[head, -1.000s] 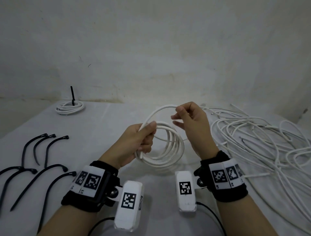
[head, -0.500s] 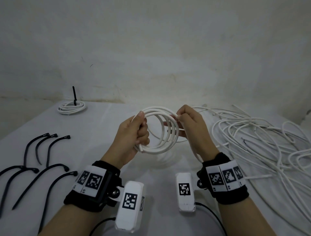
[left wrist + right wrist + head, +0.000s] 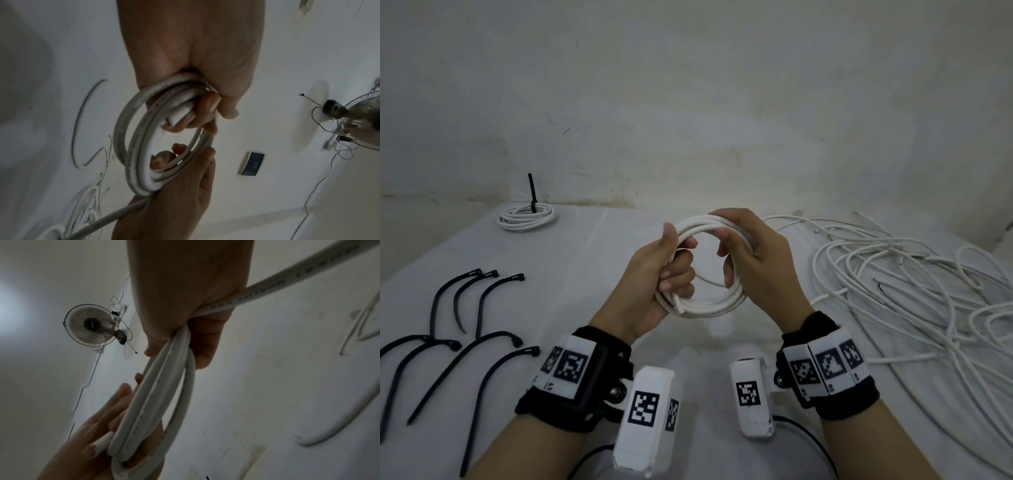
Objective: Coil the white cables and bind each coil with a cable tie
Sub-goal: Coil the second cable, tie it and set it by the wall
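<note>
A coil of white cable point(image 3: 709, 306) hangs between both hands above the table's middle. My left hand point(image 3: 671, 270) grips the coil's left side, fingers curled round the strands, with a cut cable end point(image 3: 176, 116) poking out under them. My right hand point(image 3: 743, 253) holds the coil's right side, fingers curled round the loops point(image 3: 164, 386). One free strand point(image 3: 287, 280) runs off from the right hand. Several black cable ties point(image 3: 482, 301) lie on the table at the left. A finished coil point(image 3: 527, 216) bound with a black tie sits at the far left corner.
A loose tangle of white cables point(image 3: 911, 281) spreads over the right side of the white table point(image 3: 592, 281). A stained wall rises behind the table. In the wrist views a fan point(image 3: 90, 326) hangs on the wall.
The right hand has brought the last loop onto the coil and now wraps its right side. The coil has turned to face me more and the left hand has regripped it.
</note>
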A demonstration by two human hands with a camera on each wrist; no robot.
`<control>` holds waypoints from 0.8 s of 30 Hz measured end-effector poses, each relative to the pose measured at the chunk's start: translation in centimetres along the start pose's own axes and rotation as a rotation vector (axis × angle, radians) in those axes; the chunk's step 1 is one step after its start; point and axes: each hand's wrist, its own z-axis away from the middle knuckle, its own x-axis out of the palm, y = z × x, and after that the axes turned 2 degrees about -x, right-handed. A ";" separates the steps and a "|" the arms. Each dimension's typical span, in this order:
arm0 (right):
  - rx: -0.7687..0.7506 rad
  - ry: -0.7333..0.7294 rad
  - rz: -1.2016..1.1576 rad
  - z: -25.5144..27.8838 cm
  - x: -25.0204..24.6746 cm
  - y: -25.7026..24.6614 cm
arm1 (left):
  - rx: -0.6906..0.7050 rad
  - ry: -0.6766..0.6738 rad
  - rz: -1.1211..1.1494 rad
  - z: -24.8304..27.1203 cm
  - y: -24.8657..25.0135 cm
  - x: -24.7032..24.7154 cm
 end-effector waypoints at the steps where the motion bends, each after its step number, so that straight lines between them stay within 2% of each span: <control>1: 0.008 0.014 -0.014 0.0 0.0 0.0 | -0.013 -0.013 0.021 0.0 0.1 0.1; 6: 0.054 0.011 -0.091 0.0 0.3 -0.2 | -0.151 -0.100 0.176 0.1 0.6 -0.7; 11: 0.037 -0.012 -0.089 0.0 -0.1 -0.6 | -0.229 -0.348 0.281 0.4 0.8 -1.6; 12: 0.029 -0.010 -0.086 0.0 -0.1 -0.6 | -0.226 -0.357 0.289 0.4 0.8 -1.6; 17: 0.015 -0.024 -0.036 -0.1 0.1 -0.4 | -0.146 -0.205 0.235 0.2 0.3 -0.7; 20: 0.042 -0.106 -0.028 -0.2 -0.3 -0.2 | -0.092 -0.076 0.236 -0.1 0.4 -0.5; 24: 0.113 -0.240 0.006 -0.3 -2.2 0.6 | 0.020 0.024 0.338 -0.5 1.2 -1.2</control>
